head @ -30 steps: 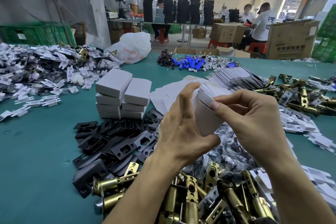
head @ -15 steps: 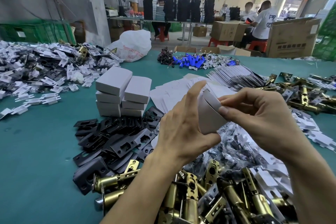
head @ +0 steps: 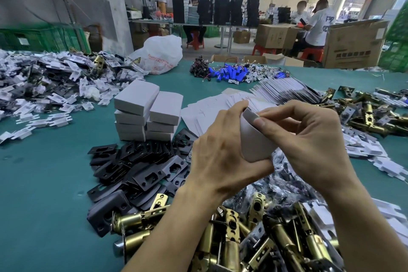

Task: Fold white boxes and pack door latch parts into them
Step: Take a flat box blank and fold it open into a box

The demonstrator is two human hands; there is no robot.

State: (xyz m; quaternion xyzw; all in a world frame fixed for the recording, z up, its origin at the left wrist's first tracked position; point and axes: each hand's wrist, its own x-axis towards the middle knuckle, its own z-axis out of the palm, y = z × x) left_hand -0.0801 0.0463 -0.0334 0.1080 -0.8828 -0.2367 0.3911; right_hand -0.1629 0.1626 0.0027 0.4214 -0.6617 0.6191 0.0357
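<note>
While it is hanging over the parts pile, white box [head: 256,141]: being held up between both hands, above the tabletop [head: 44,183] and not touching it, its upper end facing away from the camera.
Left hand [head: 220,152]: wrapping round the box's left side, thumb lying under its lower edge, fingertips curling over the top.
Right hand [head: 313,139]: curling in from the right, index fingertip pressing on the box's top rim; the thumb is hidden, so I cannot tell where it is sitting.
Folded boxes [head: 145,117]: standing in two stacks to the left, beyond the hands.
Flat box blanks [head: 207,112]: lying fanned out just behind the hands.
Black plates [head: 136,165]: lying heaped in front of the stacks.
Brass latches [head: 242,238]: lying piled under the forearms, at the near edge.
Clear bags [head: 287,185]: lying crumpled directly below the held box.
</note>
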